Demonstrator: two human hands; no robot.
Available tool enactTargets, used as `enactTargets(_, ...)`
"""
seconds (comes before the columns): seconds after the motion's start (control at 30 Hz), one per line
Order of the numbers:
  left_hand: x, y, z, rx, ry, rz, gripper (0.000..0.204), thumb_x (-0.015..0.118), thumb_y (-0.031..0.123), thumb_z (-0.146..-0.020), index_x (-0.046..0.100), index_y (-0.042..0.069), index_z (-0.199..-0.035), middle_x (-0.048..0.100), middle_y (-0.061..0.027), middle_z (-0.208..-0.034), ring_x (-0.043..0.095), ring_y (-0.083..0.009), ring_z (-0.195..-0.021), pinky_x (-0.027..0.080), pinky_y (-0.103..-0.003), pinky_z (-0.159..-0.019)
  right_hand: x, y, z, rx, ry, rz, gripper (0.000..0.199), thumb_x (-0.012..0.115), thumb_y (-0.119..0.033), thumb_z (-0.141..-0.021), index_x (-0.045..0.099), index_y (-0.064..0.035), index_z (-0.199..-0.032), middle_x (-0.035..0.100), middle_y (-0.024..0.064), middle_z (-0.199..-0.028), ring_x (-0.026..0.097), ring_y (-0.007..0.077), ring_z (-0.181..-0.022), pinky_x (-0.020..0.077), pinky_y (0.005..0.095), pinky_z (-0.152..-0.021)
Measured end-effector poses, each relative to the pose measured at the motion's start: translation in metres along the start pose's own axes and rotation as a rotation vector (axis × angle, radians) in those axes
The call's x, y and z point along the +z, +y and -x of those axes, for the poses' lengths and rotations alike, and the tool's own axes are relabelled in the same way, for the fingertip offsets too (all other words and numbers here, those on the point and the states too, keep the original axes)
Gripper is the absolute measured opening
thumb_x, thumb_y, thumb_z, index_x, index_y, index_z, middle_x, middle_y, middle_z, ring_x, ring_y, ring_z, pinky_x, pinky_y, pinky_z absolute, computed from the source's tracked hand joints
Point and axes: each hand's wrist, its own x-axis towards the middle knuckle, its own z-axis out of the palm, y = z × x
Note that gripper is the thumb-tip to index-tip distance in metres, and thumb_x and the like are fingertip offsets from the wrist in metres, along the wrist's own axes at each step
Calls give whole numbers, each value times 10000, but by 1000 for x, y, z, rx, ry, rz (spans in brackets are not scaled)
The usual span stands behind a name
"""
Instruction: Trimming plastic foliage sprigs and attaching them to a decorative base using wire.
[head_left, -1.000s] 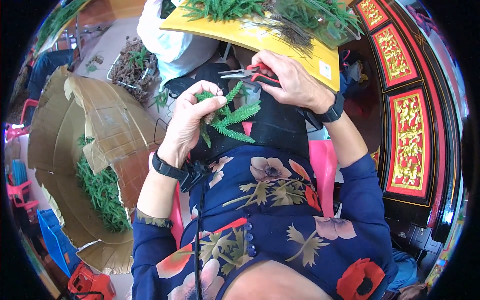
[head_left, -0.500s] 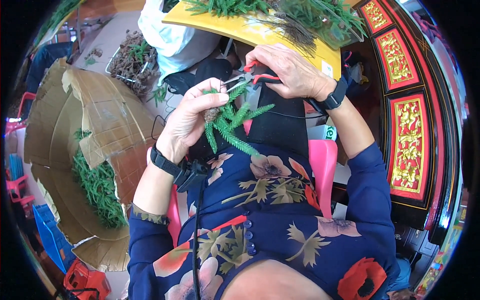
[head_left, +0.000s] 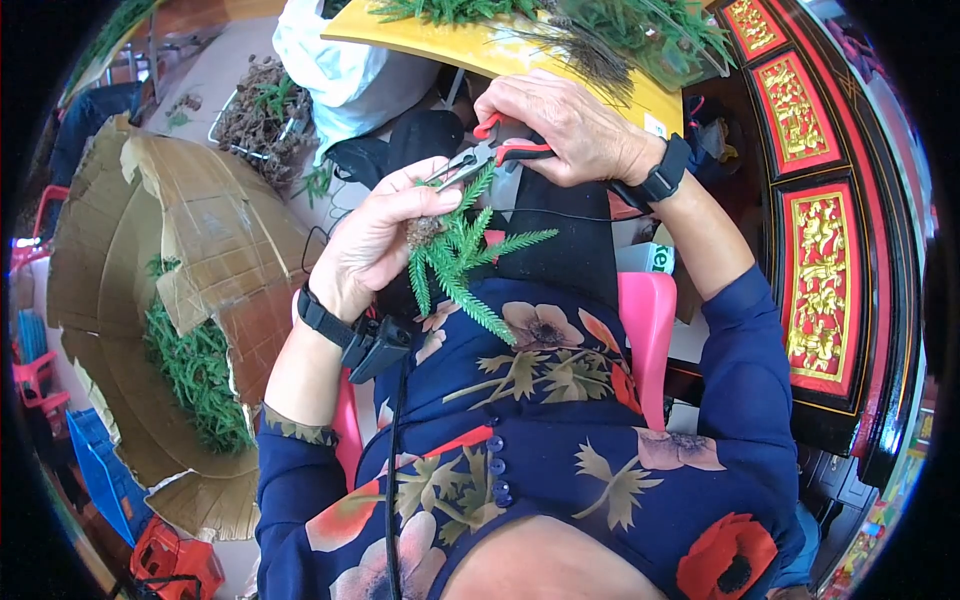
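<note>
My left hand (head_left: 385, 225) pinches a green artificial pine sprig (head_left: 462, 262) near its stem end, where a brown pine cone (head_left: 424, 232) sits against my fingers. The sprig's needled branches fan out over my lap. In my right hand (head_left: 570, 125) is a pair of pliers with red-and-black handles (head_left: 515, 152). Its metal jaws reach to the fingertips of my left hand, close to the stem. The handles look somewhat apart. Just what lies between the jaws is too small to make out.
Ahead stands a yellow table (head_left: 430, 42) with green sprigs and a bundle of thin dark wires (head_left: 590, 65). On the left are a torn cardboard box (head_left: 215, 240) of greenery and a white basket (head_left: 215, 130) of brown cones. A carved red-and-gold cabinet (head_left: 820, 280) lines the right side.
The right hand has shifted slightly left and up with the pliers, whose jaws are nearer my left fingertips. The sprig has tilted a little and hangs slightly lower.
</note>
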Motion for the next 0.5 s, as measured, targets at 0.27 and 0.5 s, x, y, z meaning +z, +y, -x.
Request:
enactTargets(0.27,0,-8,-2,270,242,-298,121,692,56,-794,624,51,-894,627,12,-800,560,-44,-693,436,-172,-655,5,-32,6,436,-236,-67,235,620,-194,-807,523,-33,-948,581,140,-837,568,346,-749,462,385,-685)
enactTargets(0.5,5,-7,-4,338,389,-463,104,713,119,-793,629,70,-827,602,33,-736,510,-37,-614,397,-164,-598,-3,-37,15,557,-259,-94,217,571,-215,-881,527,-42,-1003,586,155,-896,576,346,-831,466,400,-729)
